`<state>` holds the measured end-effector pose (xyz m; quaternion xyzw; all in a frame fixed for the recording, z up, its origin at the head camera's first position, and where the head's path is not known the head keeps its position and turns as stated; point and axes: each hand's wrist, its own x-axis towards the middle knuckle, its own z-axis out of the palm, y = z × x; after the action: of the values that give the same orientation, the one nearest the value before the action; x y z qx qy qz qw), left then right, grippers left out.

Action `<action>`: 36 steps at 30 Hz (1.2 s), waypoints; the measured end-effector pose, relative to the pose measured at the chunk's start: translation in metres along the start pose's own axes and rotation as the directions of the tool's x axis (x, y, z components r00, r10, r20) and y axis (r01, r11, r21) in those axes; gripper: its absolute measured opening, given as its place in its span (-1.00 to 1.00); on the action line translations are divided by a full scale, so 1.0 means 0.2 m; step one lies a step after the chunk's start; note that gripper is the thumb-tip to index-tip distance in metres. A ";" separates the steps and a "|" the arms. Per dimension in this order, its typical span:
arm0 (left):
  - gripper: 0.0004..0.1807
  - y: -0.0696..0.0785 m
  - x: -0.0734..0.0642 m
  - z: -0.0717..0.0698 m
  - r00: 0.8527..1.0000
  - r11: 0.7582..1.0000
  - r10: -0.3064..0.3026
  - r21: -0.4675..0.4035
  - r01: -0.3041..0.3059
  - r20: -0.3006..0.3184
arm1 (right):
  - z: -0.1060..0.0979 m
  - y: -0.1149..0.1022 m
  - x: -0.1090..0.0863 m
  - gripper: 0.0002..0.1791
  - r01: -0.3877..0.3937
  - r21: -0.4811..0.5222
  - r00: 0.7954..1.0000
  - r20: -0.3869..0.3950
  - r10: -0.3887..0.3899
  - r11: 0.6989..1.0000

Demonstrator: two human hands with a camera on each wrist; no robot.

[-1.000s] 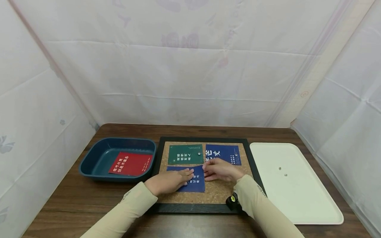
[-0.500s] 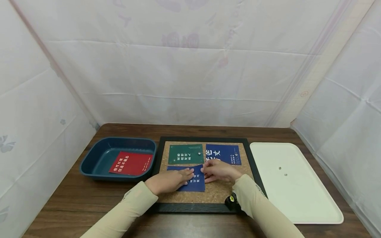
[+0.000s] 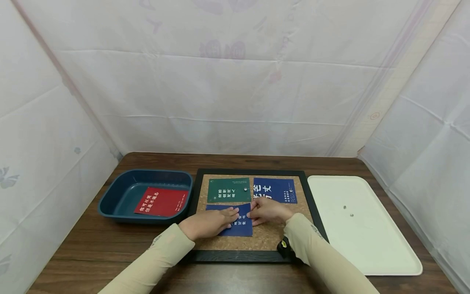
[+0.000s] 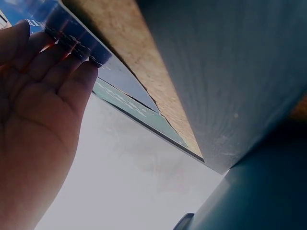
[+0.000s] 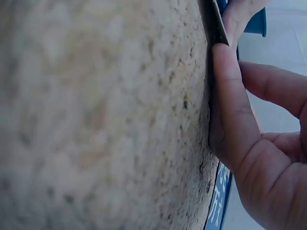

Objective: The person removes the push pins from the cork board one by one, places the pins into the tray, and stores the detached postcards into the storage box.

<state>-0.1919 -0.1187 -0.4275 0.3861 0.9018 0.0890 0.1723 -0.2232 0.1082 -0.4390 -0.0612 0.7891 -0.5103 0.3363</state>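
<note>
In the head view my left hand point(image 3: 209, 224) lies with its fingers stretched over a blue card point(image 3: 245, 228) on a framed cork board point(image 3: 257, 243). The left wrist view shows those fingertips resting on the card point(image 4: 29, 12), whose edge stands a little off the cork. At the card's upper right corner, my right hand point(image 3: 269, 210) pinches the edge between thumb and fingers. The right wrist view has the thumb point(image 5: 230, 91) against this raised edge. Whether a pin is between the fingers is hidden. Beyond lie a green card point(image 3: 227, 185) and a second blue card point(image 3: 279, 185).
A dark teal basin point(image 3: 121, 179) with a red card point(image 3: 165, 202) stands left of the board. To the right, a white tray point(image 3: 367, 245) bears two small pins point(image 3: 344, 207). The board has a raised black frame point(image 3: 235, 256). White sheeting encloses the table's back and sides.
My right hand has shifted slightly left, its fingers reaching a little further over the card's corner. My left hand keeps its place on the card.
</note>
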 end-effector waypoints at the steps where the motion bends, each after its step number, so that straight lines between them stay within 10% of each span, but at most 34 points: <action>1: -0.53 0.00 0.00 0.00 1.000 1.000 0.000 0.003 0.000 -0.001 | 0.00 0.00 0.00 -0.91 -0.004 -0.006 1.000 -0.003 0.004 1.000; 36: -0.53 0.01 -0.01 -0.01 1.000 0.999 -0.006 -0.046 0.006 -0.008 | 0.01 -0.02 0.02 -0.84 -0.012 -0.128 1.000 -0.015 0.010 0.992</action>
<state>-0.1905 -0.1188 -0.4254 0.3789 0.9014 0.1107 0.1779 -0.2252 0.1024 -0.4370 -0.0749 0.8230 -0.4570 0.3289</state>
